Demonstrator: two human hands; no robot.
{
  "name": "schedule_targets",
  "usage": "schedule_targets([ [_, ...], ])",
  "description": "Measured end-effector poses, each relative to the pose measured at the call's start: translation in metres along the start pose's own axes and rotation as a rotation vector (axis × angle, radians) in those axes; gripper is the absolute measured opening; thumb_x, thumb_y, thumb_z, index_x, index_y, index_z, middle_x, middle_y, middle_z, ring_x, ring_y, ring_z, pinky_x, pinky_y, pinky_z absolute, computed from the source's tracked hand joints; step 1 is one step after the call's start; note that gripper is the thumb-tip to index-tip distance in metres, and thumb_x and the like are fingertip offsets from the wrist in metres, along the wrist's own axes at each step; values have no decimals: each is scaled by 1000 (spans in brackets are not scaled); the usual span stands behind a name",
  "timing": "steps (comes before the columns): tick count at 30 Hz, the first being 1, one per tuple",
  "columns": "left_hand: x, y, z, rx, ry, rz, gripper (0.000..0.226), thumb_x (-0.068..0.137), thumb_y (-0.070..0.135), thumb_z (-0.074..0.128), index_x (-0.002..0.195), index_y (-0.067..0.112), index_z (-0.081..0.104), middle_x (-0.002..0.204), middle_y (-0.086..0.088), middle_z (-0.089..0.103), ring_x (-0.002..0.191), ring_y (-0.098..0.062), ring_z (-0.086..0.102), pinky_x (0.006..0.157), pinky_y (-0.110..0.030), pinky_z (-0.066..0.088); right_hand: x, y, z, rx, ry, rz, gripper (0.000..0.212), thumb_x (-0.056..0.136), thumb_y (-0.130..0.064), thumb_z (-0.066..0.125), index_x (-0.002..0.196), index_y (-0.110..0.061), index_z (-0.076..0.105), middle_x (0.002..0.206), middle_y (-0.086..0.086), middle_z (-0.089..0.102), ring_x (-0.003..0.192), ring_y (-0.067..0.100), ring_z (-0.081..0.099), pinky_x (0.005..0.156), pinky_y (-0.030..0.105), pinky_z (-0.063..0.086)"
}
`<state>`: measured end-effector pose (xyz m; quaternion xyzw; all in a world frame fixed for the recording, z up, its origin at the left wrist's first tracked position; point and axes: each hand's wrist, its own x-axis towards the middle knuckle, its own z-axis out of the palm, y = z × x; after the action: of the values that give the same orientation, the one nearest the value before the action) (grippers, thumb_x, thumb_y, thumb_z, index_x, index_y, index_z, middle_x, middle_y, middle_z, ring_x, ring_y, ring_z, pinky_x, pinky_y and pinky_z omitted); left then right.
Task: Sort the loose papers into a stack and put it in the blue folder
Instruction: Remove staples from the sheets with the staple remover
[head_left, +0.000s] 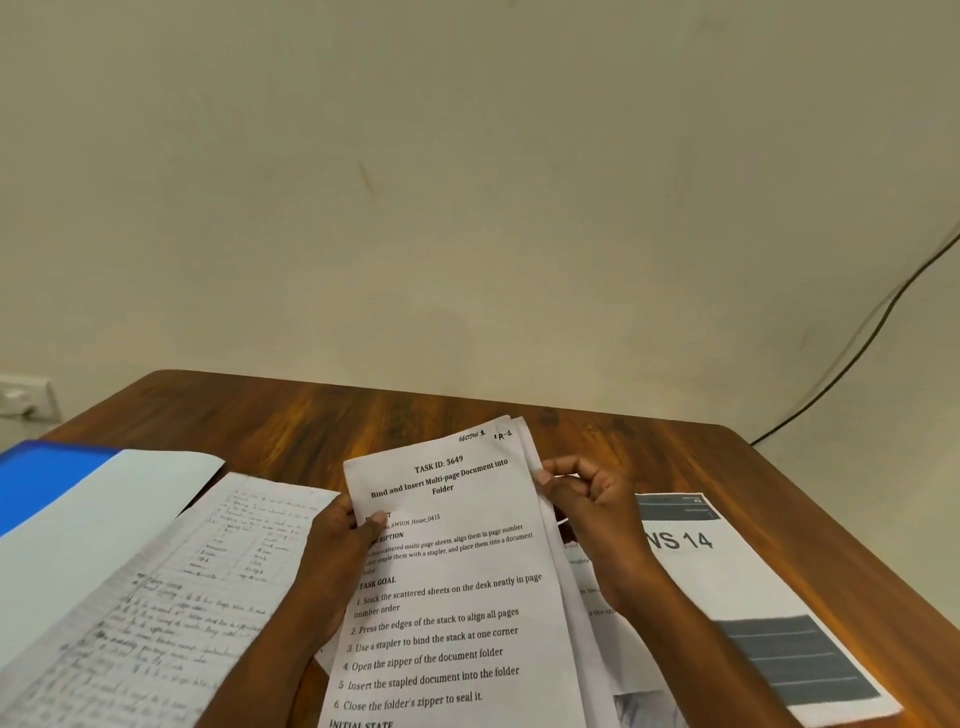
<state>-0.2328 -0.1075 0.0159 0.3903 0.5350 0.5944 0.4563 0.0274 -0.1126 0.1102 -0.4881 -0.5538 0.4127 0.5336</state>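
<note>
From the head view, a person is holding a stack (457, 582) of printed sheets in the lower middle of the frame, tilted up off the table (322, 415). The top sheet is headed "TASK ID: 3649" and its numbered lines are running down out of the frame. A few sheets behind it are fanning out at the top right corner, so the edges are not lining up.

The left hand (340, 545) is gripping the stack's left edge, thumb lying across the print and the other fingers hidden behind the paper. The right hand (584, 499) is pinching the upper right edge, fingers curled in tight around it.

The folder (47, 478) is lying at the left edge of the frame, blue, with a pale flap (119, 504) spreading over it. A handwritten page (171, 603) is resting just beside the left forearm, overlapping the flap's lower side. At the lower right, a printed sheet (753, 587) with dark bars and "S 14" is lying flat on the wood, partly under the right wrist.

In the upper right a black cable (872, 332) is hanging against the wall (467, 182), and a socket (26, 397) is showing at the far left.
</note>
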Motion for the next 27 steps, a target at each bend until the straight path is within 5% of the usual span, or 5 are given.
schedule_targets([
  [8, -5, 0, 2, 44, 35, 98, 30, 104, 14, 63, 124, 32, 52, 114, -3, 77, 93, -26, 79, 87, -57, 63, 12, -4, -19, 7, -199, 156, 31, 103, -36, 63, 103, -9, 78, 99, 19, 78, 71, 27, 69, 61, 35, 54],
  [12, -6, 0, 1, 2, 25, 101, 47, 103, 11, 62, 137, 31, 36, 117, 1, 75, 90, -25, 80, 75, -44, 66, 44, 22, -49, -449, 134, 161, 17, 97, -32, 74, 90, -17, 76, 91, 5, 79, 74, 23, 74, 67, 40, 62],
  [15, -6, 0, 2, 18, 27, 94, 53, 103, 11, 62, 143, 30, 33, 118, 1, 74, 92, -24, 80, 74, -40, 66, 60, 40, -67, -764, 255, 186, 28, 86, -39, 84, 73, -20, 68, 75, -1, 71, 72, 21, 69, 75, 41, 61],
  [20, -2, -4, 1, 30, 9, 59, 35, 106, 16, 59, 139, 22, 51, 123, -6, 75, 100, -28, 78, 91, -60, 61, 81, 64, -71, -696, 151, 377, 50, 64, -49, 97, 85, -13, 70, 85, 5, 77, 81, 29, 75, 83, 48, 62],
  [27, 4, -11, -1, 28, 11, 30, 19, 106, 15, 58, 125, 15, 59, 116, -8, 78, 95, -32, 79, 87, -60, 62, 78, 68, -57, -457, 128, 262, 15, 80, -20, 91, 89, -20, 79, 91, -3, 80, 84, 17, 77, 85, 42, 65],
])
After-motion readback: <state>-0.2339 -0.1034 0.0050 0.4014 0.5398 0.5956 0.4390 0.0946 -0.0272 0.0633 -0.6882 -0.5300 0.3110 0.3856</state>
